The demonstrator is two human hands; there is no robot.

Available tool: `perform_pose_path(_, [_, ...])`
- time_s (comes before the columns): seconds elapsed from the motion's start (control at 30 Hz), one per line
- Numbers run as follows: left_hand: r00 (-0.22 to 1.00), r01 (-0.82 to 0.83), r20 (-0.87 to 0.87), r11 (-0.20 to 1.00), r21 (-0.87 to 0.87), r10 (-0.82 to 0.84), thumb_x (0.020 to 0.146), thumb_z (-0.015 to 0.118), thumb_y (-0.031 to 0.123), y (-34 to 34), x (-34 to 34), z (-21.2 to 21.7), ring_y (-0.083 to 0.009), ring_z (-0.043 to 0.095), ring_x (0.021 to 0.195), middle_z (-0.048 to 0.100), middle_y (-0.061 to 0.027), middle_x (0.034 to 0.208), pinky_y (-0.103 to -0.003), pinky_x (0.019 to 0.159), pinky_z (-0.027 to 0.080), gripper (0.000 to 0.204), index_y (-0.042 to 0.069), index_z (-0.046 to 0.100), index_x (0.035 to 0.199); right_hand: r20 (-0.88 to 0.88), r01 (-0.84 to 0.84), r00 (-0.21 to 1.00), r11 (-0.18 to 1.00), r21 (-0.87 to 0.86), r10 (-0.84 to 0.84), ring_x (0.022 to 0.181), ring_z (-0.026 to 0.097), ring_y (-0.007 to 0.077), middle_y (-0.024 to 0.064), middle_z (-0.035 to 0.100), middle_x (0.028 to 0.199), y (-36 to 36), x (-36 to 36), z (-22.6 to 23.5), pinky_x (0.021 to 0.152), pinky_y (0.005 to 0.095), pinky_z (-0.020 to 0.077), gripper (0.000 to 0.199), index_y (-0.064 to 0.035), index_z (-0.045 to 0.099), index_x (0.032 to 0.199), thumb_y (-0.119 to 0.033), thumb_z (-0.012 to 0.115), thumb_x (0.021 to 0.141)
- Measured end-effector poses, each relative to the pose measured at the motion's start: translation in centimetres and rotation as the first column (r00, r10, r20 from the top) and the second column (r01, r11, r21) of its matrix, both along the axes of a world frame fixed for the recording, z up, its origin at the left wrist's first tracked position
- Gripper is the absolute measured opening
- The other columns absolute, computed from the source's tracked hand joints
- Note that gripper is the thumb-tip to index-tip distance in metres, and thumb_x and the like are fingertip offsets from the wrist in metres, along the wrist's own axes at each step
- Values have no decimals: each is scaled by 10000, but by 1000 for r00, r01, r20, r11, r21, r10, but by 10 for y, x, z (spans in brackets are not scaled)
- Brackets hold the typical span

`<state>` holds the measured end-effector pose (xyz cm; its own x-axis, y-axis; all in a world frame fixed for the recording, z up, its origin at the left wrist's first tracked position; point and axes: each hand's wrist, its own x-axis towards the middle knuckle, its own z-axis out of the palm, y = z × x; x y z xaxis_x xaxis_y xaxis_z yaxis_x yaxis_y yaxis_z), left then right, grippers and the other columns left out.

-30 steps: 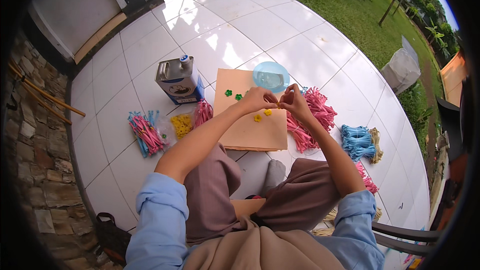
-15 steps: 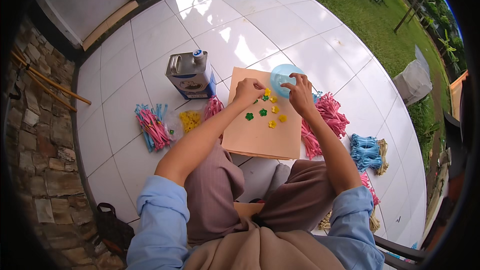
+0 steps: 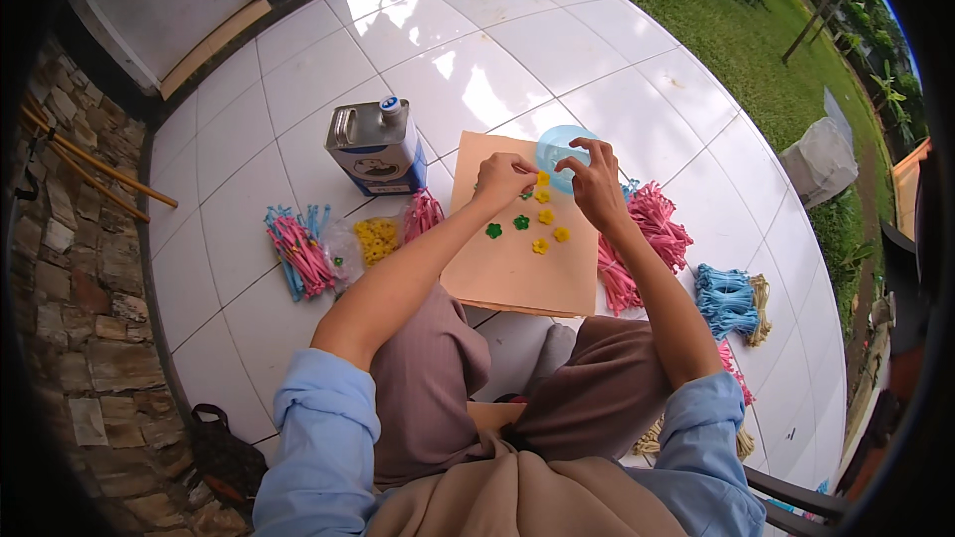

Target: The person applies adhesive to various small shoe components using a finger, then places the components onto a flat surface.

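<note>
Yellow petals sit right at the tips of my left fingers (image 3: 523,169), which are pinched together over the uppermost of the yellow flowers (image 3: 544,215); I cannot tell whether they grip it. My right hand (image 3: 597,189) faces them, thumb and forefinger well apart and the gap between showing nothing held, in front of the blue bowl (image 3: 553,145).

The other yellow flowers trail down the card (image 3: 517,278) below my fingertips, with green flowers (image 3: 493,231) to their left, one partly hidden by my left hand (image 3: 505,179). Nearer me, the card's lower part offers open room down to its near edge, close to my knees (image 3: 622,353).

On the right, my forearm crosses the card's edge, and a big pink bundle (image 3: 659,224) lies along it, crowding that side. The bowl takes up the far right corner. Past the left edge, a smaller pink bundle (image 3: 423,214) lies close by, then a bag of yellow flowers (image 3: 376,241), with the tin (image 3: 378,151) standing upright behind. Farther right lies a blue bundle (image 3: 726,300). Beyond the bowl, bare floor (image 3: 597,70) stretches to the grass (image 3: 686,20).
</note>
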<state>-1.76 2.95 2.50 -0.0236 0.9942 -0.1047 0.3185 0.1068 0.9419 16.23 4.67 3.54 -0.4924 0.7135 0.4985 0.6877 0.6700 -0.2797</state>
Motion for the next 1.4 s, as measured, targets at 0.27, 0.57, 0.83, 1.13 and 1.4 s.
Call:
perform_pose_path(0.27, [987,-18,158,993,-120,37,736,652,53,-3,7,12,-126,639,674,652,-111,791,-201,620,530,192,-50,631,897,22,-126,992,985,117,124,1078,408,292,67,468,1120,-16,1,16,901,422,329,318,-161,636,843,58,558,626])
perform_pose_path(0.57, [961,27,276,977,-211,33,781,611,48,-1,12,9,-130,631,715,634,-113,844,-193,651,524,210,-75,603,951,54,-91,995,989,118,85,1094,392,284,44,457,1150,-16,10,14,887,422,343,317,-193,653,860,46,578,666])
perform_pose_path(0.83, [950,50,311,966,-253,32,795,598,51,-2,13,9,-119,622,717,629,-99,851,-190,654,519,210,-75,592,963,48,-76,996,990,123,71,1086,394,285,43,464,1147,-19,12,14,886,426,339,304,-193,653,854,40,585,670])
perform_pose_path(1.13, [984,156,102,981,-115,-145,747,640,68,-9,25,8,-137,642,660,650,-115,779,-214,596,524,152,-44,632,850,-258,98,961,995,-16,-99,959,466,290,88,512,987,-15,33,15,811,381,406,242,-72,565,826,94,505,662])
perform_pose_path(1.4, [693,586,-510,811,-15,-510,628,661,81,-22,59,-6,-216,632,708,648,-116,724,-303,674,500,122,10,655,727,-165,-95,985,953,-287,49,883,505,309,150,511,880,-35,56,2,763,382,432,140,-42,539,817,44,483,722])
